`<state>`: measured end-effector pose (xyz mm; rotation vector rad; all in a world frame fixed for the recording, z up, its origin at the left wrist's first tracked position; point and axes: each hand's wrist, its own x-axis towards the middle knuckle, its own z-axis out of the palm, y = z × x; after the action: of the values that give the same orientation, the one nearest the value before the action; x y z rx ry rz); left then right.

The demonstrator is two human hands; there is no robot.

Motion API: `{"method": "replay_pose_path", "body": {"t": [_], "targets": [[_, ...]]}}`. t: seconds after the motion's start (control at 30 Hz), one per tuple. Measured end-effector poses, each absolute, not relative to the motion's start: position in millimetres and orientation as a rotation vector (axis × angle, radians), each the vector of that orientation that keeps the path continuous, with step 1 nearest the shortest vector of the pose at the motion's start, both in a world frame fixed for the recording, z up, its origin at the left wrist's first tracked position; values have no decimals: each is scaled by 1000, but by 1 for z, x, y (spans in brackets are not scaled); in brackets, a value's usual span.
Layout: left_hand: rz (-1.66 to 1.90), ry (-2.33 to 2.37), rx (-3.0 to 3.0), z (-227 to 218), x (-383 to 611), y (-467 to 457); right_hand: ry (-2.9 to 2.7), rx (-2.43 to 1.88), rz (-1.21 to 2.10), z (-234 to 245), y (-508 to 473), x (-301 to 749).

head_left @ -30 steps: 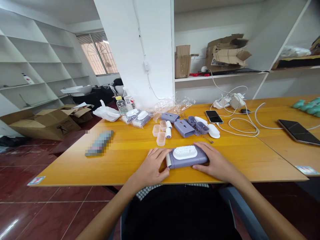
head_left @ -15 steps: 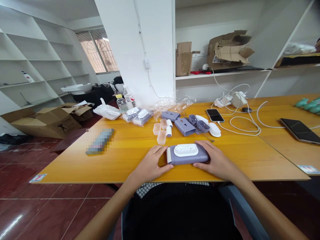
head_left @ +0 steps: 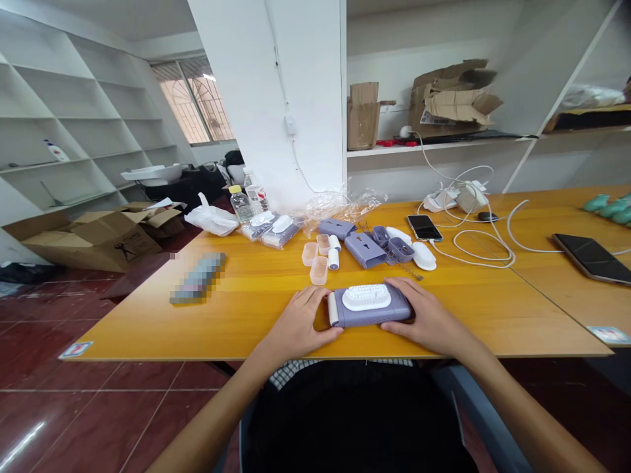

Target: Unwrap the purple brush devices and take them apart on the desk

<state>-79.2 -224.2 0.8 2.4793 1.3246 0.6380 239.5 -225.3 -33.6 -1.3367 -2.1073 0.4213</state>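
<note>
A purple box-shaped cleaning brush [head_left: 401,309] lies on the table in front of me, with an oval of white bristles [head_left: 367,297] facing up and a pale roller across its left end. My left hand [head_left: 302,323] holds that left end, thumb at the near side and fingers at the far side. Around the right end curls my right hand [head_left: 426,315], thumb along the near edge. Just beyond lie small clear plastic cups [head_left: 319,270], white rollers [head_left: 334,259], purple housings [head_left: 365,250] and a white oval part [head_left: 424,256]. A thin spring [head_left: 411,272] rests beside them.
Bagged purple-and-white units [head_left: 280,231], a yellow-capped bottle [head_left: 240,205] and crumpled clear film [head_left: 345,205] stand farther back. Right of them are a phone [head_left: 424,228] with white cables and a dark tablet-like device [head_left: 594,258]. A blurred-out grey object [head_left: 198,278] lies left.
</note>
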Motion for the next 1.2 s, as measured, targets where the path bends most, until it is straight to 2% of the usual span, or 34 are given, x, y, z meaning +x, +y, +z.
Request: {"method": "replay_pose_path", "body": {"t": [0.23, 0.57, 1.2], "targets": [[615, 1316, 2537, 1, -79, -225, -2101, -1336, 413, -34, -226, 239], [509, 1057, 2523, 2, -93, -223, -2097, -1310, 414, -34, -226, 239], [499, 986, 2547, 2, -94, -221, -2095, -1321, 418, -32, -227, 239]]}}
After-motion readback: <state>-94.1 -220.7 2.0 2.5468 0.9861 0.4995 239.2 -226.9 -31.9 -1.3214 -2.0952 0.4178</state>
